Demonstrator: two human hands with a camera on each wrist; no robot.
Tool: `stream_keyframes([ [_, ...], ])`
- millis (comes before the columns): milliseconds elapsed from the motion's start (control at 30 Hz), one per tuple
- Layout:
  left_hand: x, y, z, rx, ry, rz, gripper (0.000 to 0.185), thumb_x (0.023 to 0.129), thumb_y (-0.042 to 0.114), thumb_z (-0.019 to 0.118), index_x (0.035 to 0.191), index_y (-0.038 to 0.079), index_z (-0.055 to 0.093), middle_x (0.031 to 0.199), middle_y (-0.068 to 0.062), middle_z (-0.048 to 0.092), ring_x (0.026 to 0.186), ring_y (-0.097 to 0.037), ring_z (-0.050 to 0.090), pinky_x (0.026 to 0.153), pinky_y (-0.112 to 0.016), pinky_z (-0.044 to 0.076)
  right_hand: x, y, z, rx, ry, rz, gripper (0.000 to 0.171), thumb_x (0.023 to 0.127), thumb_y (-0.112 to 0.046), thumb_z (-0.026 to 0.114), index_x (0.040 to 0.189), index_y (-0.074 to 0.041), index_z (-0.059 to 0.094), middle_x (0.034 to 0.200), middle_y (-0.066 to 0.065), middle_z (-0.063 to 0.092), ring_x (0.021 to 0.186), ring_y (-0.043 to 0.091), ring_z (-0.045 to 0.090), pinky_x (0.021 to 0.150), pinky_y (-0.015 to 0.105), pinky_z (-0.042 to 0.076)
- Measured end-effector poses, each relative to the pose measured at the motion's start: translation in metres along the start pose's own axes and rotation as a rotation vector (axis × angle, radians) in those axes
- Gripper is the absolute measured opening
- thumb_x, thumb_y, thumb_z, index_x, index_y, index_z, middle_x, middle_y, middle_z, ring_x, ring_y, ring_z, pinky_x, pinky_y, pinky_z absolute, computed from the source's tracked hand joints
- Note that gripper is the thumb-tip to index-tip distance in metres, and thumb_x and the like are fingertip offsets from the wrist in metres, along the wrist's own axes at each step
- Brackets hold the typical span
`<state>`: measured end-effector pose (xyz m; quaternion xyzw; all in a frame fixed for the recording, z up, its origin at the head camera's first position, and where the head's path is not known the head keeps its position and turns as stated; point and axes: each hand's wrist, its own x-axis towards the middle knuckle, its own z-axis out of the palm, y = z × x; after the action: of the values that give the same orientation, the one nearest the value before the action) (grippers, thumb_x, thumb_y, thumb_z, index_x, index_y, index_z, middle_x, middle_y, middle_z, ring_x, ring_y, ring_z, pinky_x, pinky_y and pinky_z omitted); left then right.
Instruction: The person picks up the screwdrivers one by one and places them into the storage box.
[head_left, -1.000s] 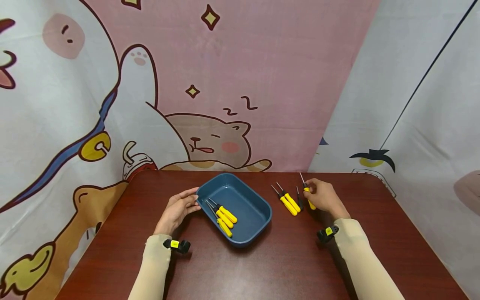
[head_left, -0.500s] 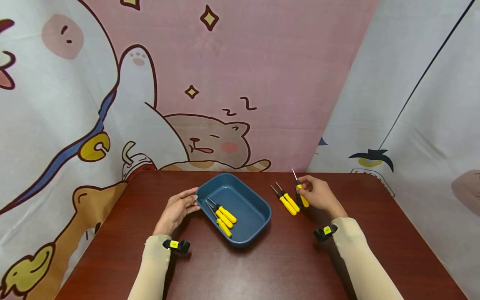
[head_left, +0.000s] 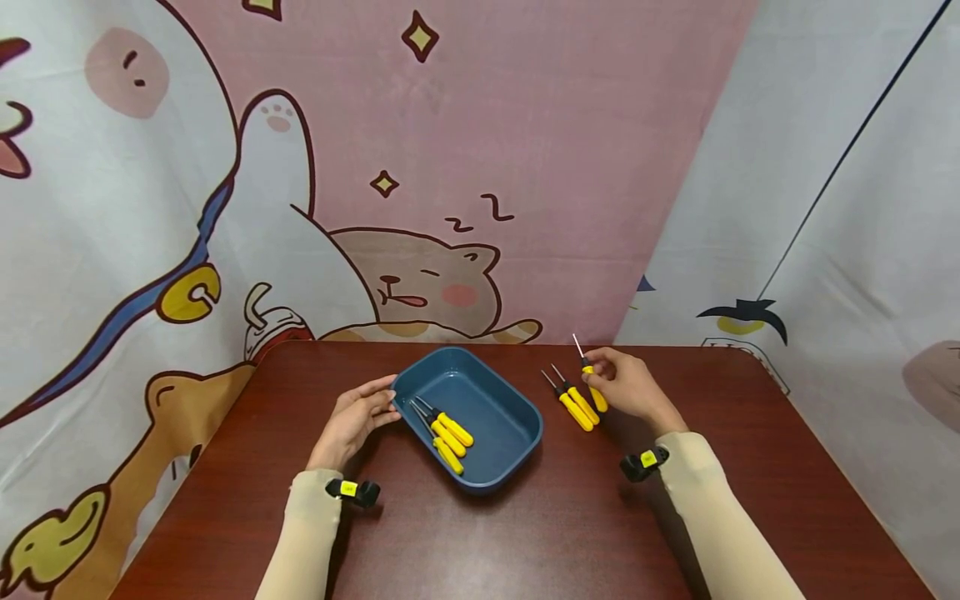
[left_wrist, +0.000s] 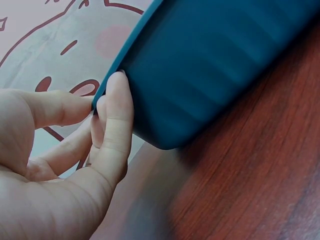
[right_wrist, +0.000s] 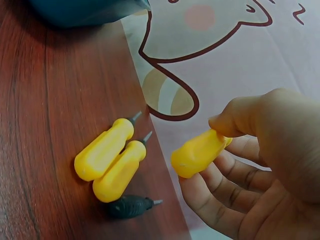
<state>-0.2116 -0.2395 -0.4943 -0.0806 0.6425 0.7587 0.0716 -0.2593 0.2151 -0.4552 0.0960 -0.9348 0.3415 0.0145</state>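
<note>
The grip of the right hand [head_left: 630, 390] pinches a screwdriver [head_left: 597, 397] by its yellow handle, between thumb and fingers, to the right of the blue tray [head_left: 498, 421]; the metal shank points away from the person and leans toward the tray's side. The grip of the left hand [head_left: 354, 423] holds the tray's rim at the left corner, fingers against the outer wall. The tray, rectangular with rounded corners, stands obliquely on the reddish-brown desk [head_left: 480, 550]. Inside the tray, along its left wall, lie three screwdrivers [head_left: 449, 439] with yellow handles, close together, tips toward the tray's far left. On the desk to the right of the tray, a pair of screwdrivers [head_left: 577, 412], also yellow-handled, lies side by side, between the tray and the right hand. The right wrist view shows a black screwdriver [right_wrist: 129, 206] just beside this pair, on the side farther from the tray; in the head view it cannot be made out. Behind the tray hangs a printed cloth [head_left: 570, 150], pink and white, bearing cartoon animals, one of them asleep.
</note>
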Motion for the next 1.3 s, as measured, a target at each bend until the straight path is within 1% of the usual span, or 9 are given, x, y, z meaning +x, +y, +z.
stream_keyframes([
  [200,0.000,-0.001,0.000,0.004,-0.001,-0.003,0.045,0.102,0.005,0.060,0.146,0.000,0.053,0.107,-0.011,0.068,0.079,-0.012,0.066,0.077,-0.028,0.064,0.000,-0.009,0.002,-0.003,-0.012,-0.001,0.035,0.096,-0.019,0.071,0.128,-0.006,0.063,0.099,0.009,0.065,0.081,0.022,0.058,0.063,0.027,0.051],
  [467,-0.001,-0.001,-0.001,0.003,0.002,-0.006,0.045,0.102,0.005,0.060,0.146,0.000,0.053,0.107,-0.011,0.069,0.079,-0.012,0.067,0.077,-0.028,0.064,0.001,-0.022,0.002,0.015,-0.019,-0.061,0.033,0.096,-0.017,0.072,0.126,-0.006,0.065,0.098,0.008,0.066,0.082,0.021,0.060,0.067,0.029,0.051],
  [667,-0.001,-0.001,-0.001,0.002,0.000,-0.003,0.045,0.102,0.006,0.060,0.146,0.000,0.053,0.106,-0.011,0.069,0.079,-0.012,0.067,0.078,-0.028,0.064,0.001,-0.031,0.003,0.027,-0.030,-0.079,0.035,0.096,-0.018,0.072,0.128,-0.007,0.065,0.101,0.007,0.067,0.085,0.021,0.062,0.070,0.031,0.052],
  [800,-0.001,-0.001,-0.001,0.006,0.003,-0.007,0.045,0.102,0.006,0.060,0.146,0.000,0.053,0.107,-0.011,0.069,0.079,-0.012,0.067,0.077,-0.028,0.064,0.001,-0.037,0.004,0.030,-0.044,-0.093,0.036,0.096,-0.018,0.071,0.130,-0.005,0.065,0.103,0.008,0.067,0.087,0.022,0.061,0.070,0.031,0.052],
  [933,-0.001,-0.001,-0.001,0.007,0.012,-0.010,0.045,0.102,0.006,0.060,0.146,0.001,0.054,0.107,-0.012,0.069,0.079,-0.012,0.067,0.077,-0.028,0.064,0.001,-0.044,0.003,0.033,-0.056,-0.098,0.035,0.097,-0.017,0.070,0.129,-0.005,0.065,0.103,0.009,0.067,0.087,0.023,0.061,0.070,0.032,0.053],
  [1067,0.000,-0.001,-0.001,0.005,0.021,-0.013,0.044,0.102,0.006,0.061,0.145,0.002,0.056,0.108,-0.013,0.070,0.078,-0.013,0.067,0.077,-0.029,0.064,0.002,-0.049,0.003,0.021,-0.063,-0.091,0.033,0.097,-0.018,0.070,0.128,-0.008,0.065,0.103,0.007,0.067,0.088,0.022,0.061,0.072,0.031,0.052],
  [1133,0.001,-0.001,-0.001,0.007,0.018,-0.015,0.044,0.102,0.007,0.061,0.145,0.002,0.056,0.107,-0.011,0.070,0.079,-0.013,0.068,0.077,-0.029,0.064,0.003,-0.050,0.004,0.016,-0.068,-0.086,0.033,0.097,-0.020,0.070,0.128,-0.010,0.065,0.102,0.006,0.067,0.088,0.022,0.061,0.072,0.031,0.052],
  [1300,0.001,-0.001,-0.002,0.006,0.000,-0.010,0.045,0.102,0.008,0.061,0.146,0.002,0.054,0.102,-0.008,0.070,0.079,-0.013,0.067,0.078,-0.028,0.064,0.005,-0.054,0.005,0.020,-0.081,-0.097,0.034,0.098,-0.019,0.070,0.130,-0.009,0.064,0.104,0.007,0.067,0.090,0.023,0.061,0.072,0.030,0.053],
])
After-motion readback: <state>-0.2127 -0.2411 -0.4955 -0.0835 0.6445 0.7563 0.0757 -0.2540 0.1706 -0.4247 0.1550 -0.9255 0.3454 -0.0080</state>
